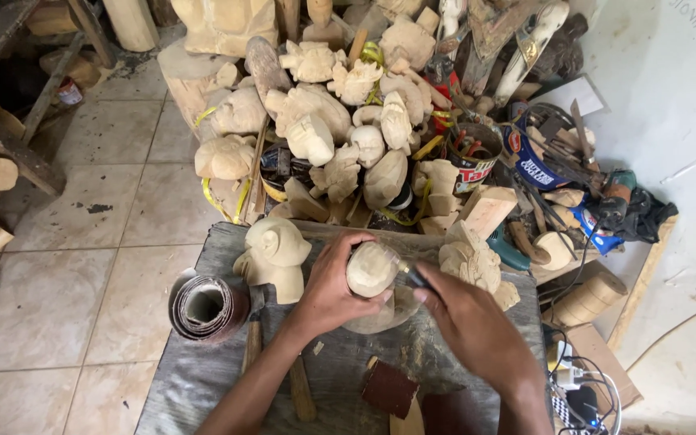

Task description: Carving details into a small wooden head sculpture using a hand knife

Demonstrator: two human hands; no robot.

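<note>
The heap of pale carvings is crowding the far edge of the surface, so a slip could be knocking pieces down. The left hand is wrapping tight around a rounded wooden carving, held above the surface. The right hand is pinching a slim dark tool against it; the tip may be skidding toward the fingers.

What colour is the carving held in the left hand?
Pale, unfinished wood, cream-tan; the carving shows best in the head view.
</note>
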